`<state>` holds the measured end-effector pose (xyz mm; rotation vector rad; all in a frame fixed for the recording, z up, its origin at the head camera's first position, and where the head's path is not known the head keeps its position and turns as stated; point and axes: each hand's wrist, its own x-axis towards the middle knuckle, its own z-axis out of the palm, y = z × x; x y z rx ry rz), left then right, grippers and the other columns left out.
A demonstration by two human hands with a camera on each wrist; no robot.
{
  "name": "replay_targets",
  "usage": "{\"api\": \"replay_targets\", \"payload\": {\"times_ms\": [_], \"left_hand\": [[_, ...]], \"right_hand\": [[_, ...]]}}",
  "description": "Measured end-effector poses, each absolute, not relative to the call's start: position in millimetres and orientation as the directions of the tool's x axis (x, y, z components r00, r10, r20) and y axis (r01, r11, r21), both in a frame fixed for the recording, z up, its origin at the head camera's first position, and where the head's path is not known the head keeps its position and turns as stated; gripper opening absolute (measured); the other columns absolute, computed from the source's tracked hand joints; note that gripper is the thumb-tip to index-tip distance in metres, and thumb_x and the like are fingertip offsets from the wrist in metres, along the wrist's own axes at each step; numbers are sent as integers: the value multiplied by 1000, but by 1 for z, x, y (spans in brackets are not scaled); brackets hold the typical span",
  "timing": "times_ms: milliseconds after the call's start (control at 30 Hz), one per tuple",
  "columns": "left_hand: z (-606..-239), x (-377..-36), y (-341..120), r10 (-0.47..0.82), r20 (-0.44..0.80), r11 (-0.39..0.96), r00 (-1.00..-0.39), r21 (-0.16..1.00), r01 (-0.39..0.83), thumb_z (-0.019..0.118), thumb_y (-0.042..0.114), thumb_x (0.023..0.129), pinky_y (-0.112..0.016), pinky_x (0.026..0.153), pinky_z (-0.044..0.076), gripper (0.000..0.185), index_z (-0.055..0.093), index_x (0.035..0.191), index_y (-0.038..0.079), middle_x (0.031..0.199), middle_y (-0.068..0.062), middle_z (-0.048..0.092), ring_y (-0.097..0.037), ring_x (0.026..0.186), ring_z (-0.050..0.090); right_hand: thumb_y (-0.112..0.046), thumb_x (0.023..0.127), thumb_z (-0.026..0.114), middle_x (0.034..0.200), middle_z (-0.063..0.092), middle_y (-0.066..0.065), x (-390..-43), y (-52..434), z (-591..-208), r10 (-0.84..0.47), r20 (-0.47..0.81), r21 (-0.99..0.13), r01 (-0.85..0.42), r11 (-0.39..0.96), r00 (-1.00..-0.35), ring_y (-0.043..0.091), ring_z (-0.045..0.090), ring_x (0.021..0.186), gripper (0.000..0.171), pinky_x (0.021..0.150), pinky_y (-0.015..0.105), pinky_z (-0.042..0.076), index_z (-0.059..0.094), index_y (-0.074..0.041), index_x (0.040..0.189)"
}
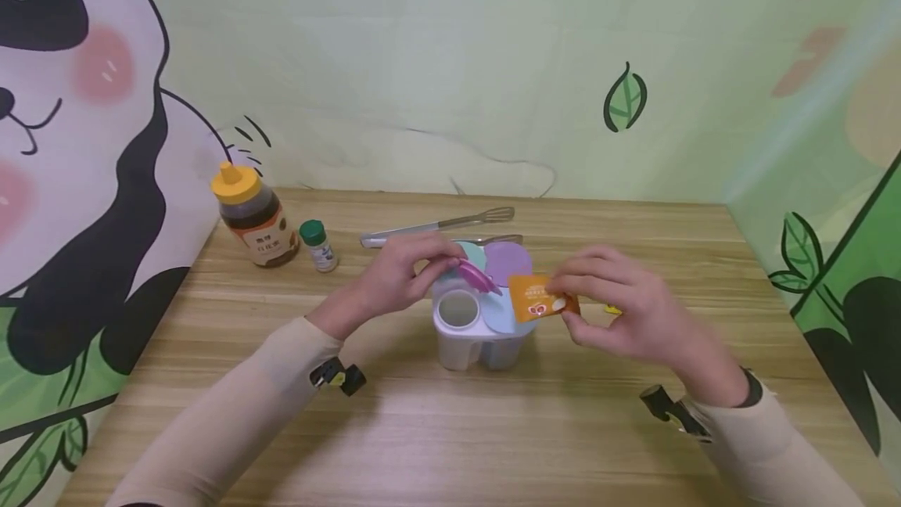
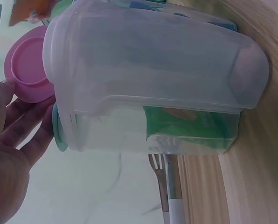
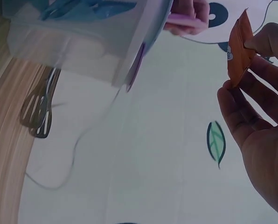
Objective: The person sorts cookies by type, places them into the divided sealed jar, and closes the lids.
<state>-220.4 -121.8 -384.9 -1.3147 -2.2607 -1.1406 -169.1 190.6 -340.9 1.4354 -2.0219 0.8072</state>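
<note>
A translucent four-compartment container [image 1: 479,343] stands mid-table. Its pink lid [image 1: 479,276] is flipped up, and my left hand [image 1: 439,264] pinches it at the rim, leaving one round compartment [image 1: 457,309] uncovered. The teal lid [image 1: 473,253], purple lid [image 1: 508,260] and pale blue lid [image 1: 501,318] lie flat. My right hand [image 1: 563,300] pinches a small orange packet [image 1: 536,300] just above the container's right side. The left wrist view shows the pink lid [image 2: 29,70] against my fingers [image 2: 27,135] and a green packet [image 2: 190,126] inside one compartment. The orange packet [image 3: 237,51] stands upright in the right wrist view.
A honey bottle with a yellow cap [image 1: 249,217] and a small green-capped bottle [image 1: 318,245] stand at the back left. A whisk [image 1: 450,223] and a spoon lie behind the container. Something small and yellow [image 1: 612,309] peeks out behind my right hand. Walls close the back and sides.
</note>
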Motion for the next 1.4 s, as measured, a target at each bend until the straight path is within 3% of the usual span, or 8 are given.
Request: {"api": "replay_targets", "payload": {"times_ms": [200,333,533,733,933,1400], "left_hand": [[-382,-221,-121,608,565,279,-558,506,816,64,4,93,-21,70,53,15,71,106,7,96,-2,72,-8,83,63],[-381,-221,-121,606,561,277,-565,517,810,64,4,93,-21,68,53,15,71,105,7,95,-2,72,-8,81,62],[-381,-222,-120,606,562,266,-563,524,809,64,4,93,-21,70,54,15,72,105,7,95,-2,72,-9,82,63],[-381,-221,-121,613,557,254,-561,534,807,64,4,93,-21,71,54,13,72,104,6,95,-2,72,-8,83,63],[-381,-222,-121,613,553,256,-565,537,804,64,4,93,-22,73,55,13,72,104,7,95,-2,72,-9,83,64],[-381,-221,-122,616,543,268,-570,536,801,63,6,94,-22,76,55,14,71,105,7,99,-2,72,-9,87,65]], "right_hand": [[-13,86,60,96,72,7,-164,169,-336,-649,741,-96,-984,150,-171,25,61,91,22,86,26,51,73,-2,99],[-11,86,58,98,71,7,-163,156,-336,-662,738,-51,-989,141,-132,26,61,92,21,82,32,53,72,-2,99],[-11,86,60,99,71,6,-162,145,-340,-718,675,-26,-978,205,-169,26,60,97,21,83,36,54,73,-3,101],[-8,75,75,104,69,7,-161,140,-343,-764,611,-7,-966,259,-209,27,56,104,29,87,36,54,72,-4,104],[-9,73,78,106,69,8,-162,134,-342,-787,577,56,-951,304,-218,28,55,104,35,88,35,53,70,-4,106],[-18,80,74,107,69,9,-161,118,-345,-870,474,402,-845,352,-137,30,56,100,31,91,36,48,71,-3,107]]}}
